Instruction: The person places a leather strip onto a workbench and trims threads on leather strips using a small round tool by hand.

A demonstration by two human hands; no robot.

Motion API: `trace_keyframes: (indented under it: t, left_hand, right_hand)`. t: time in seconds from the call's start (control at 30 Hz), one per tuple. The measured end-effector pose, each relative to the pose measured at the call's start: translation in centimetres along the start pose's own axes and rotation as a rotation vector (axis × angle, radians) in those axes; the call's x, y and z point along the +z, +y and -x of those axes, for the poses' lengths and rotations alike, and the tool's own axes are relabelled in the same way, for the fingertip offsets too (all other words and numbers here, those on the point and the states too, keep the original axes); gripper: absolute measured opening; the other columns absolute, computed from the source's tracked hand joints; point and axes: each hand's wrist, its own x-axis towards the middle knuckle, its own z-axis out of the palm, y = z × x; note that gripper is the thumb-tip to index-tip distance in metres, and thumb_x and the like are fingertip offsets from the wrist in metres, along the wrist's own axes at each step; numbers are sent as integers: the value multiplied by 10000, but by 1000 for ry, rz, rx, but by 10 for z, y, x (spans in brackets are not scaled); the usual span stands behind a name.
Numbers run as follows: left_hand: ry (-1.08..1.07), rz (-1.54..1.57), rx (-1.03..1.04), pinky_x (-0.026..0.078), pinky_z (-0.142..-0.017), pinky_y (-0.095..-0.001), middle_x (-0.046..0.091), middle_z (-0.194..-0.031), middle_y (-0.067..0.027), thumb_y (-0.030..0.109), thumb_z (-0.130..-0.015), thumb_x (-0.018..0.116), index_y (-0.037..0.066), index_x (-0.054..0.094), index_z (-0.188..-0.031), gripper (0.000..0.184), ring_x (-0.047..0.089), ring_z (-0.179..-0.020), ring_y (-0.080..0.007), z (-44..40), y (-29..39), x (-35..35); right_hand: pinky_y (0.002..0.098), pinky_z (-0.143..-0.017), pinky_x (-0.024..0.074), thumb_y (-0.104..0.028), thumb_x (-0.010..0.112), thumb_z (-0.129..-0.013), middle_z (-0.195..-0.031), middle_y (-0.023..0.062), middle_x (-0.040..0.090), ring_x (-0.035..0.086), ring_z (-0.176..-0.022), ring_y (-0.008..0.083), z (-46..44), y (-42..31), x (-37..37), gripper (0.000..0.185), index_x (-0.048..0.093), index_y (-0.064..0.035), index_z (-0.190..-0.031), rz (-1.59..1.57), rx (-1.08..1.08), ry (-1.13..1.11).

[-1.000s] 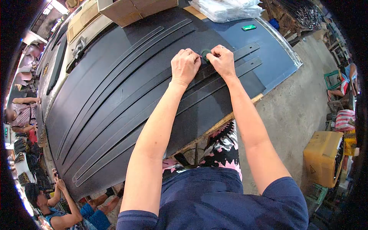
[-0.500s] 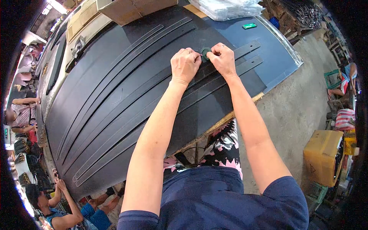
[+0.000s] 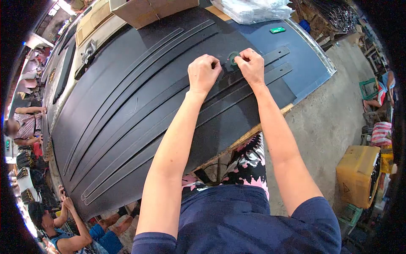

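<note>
My left hand [image 3: 204,73] is closed in a pinch above the dark tabletop, and what it holds is too small to make out. Just right of it, my right hand [image 3: 250,67] is pinched too, its fingertips at the edge of a small round dark green object [image 3: 233,58]. Whether those fingers grip anything is hidden. Beneath both hands run long black straps [image 3: 277,53] with stitched edges. More long curved straps [image 3: 169,46] lie side by side on the black sheet [image 3: 97,89].
A cardboard box [image 3: 152,12], clear plastic bags [image 3: 253,9] and a green object [image 3: 278,30] lie along the far side. Two people [image 3: 69,237] [image 3: 29,122] are at the left edge. A large yellowish box [image 3: 357,175] stands at the right.
My hands have moved slightly apart, the right one shifting a little to the right. More of the round green object shows between them.
</note>
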Motion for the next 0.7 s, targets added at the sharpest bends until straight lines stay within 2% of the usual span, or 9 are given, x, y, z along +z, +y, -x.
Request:
trace_keyframes:
  t: [0.1,0.13,0.23,0.53,0.63,0.67,0.7]
  left_hand:
    - [5,173,87,500,-821,-378,693,-927,-93,174,-732,743,70,721,-832,146,646,-897,-287,3,-10,-11]
    - [-82,148,28,480,-881,-383,684,-1000,-122,182,-732,766,47,717,-909,228,630,-958,-296,6,-9,-19]
    - [-50,108,43,475,-888,-386,680,-1025,-120,199,-734,772,36,708,-958,284,617,-996,-299,15,-9,-22]
    - [-22,50,41,479,-884,-377,684,-1052,-121,142,-788,714,23,705,-972,219,614,-996,-299,19,-9,-14]
    - [-28,18,95,493,-838,-358,687,-1031,-128,122,-810,693,28,705,-986,201,631,-937,-285,14,-9,-17]
    - [-34,13,113,500,-817,-347,687,-1024,-132,113,-818,686,30,705,-994,196,640,-908,-278,11,-9,-18]
    - [-52,82,62,503,-791,-336,688,-1009,-135,102,-823,679,32,702,-1006,198,646,-872,-265,5,-8,-21]
  right_hand:
    - [296,-578,429,-69,664,-701,-662,87,592,550,-599,159,0,-4,0,138,597,49,-676,-15,27,-5]
    - [295,-576,426,-68,663,-702,-655,86,587,547,-596,157,0,-5,0,141,593,51,-673,-24,34,-14]
    - [316,-580,440,-83,670,-674,-646,108,571,561,-598,211,0,-8,0,157,575,32,-623,-50,31,-65]
    - [312,-593,446,-109,680,-685,-672,115,587,573,-615,225,0,-2,1,159,608,31,-659,32,-28,-94]
    - [304,-586,434,-100,670,-693,-660,108,572,562,-615,206,-2,-6,-1,163,592,38,-654,-91,63,21]
    - [295,-580,419,-114,671,-733,-647,85,555,530,-602,163,-3,1,-3,188,580,38,-671,-119,120,31]
    - [293,-578,416,-123,673,-745,-645,79,551,520,-599,152,-4,0,-2,197,578,36,-680,-163,166,53]
